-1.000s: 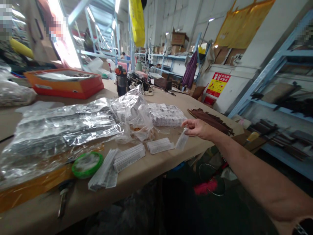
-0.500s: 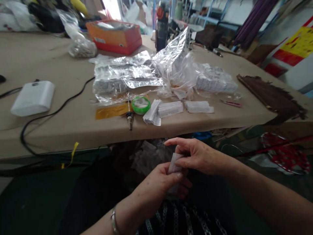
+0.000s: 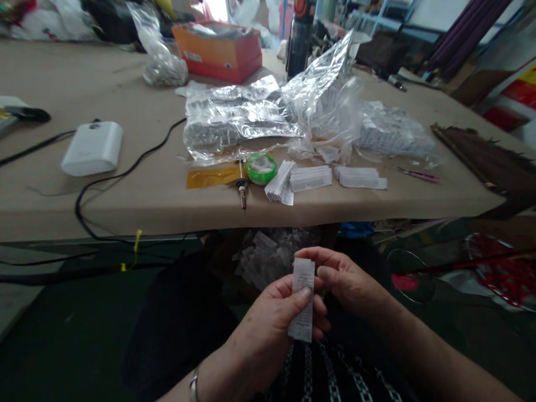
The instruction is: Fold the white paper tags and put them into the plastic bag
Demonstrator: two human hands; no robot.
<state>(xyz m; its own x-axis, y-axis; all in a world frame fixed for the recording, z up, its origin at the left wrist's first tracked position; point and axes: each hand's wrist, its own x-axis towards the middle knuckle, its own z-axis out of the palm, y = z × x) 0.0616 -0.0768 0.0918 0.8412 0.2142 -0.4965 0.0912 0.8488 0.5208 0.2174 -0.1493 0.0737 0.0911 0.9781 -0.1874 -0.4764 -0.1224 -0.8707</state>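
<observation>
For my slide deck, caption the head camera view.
Left hand and right hand hold a white printed paper strip before a cluttered tan table.

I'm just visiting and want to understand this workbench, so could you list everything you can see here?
beige flat table: one, beige, across the view
white rectangular plastic device: one, white, table left
black thin cable: one, black, beside the device
orange cardboard box: one, orange, far side
clear crinkled plastic bags: several, clear, table middle
green round tin: one, green, near front edge
white paper-slip stacks: about three, white, right of tin
pink slim tweezers: one, pink, table right
small white printed paper slip: one, white, between both hands
left hand: one, holding the slip, thumb on it
right hand: one, fingertips at slip's top
</observation>
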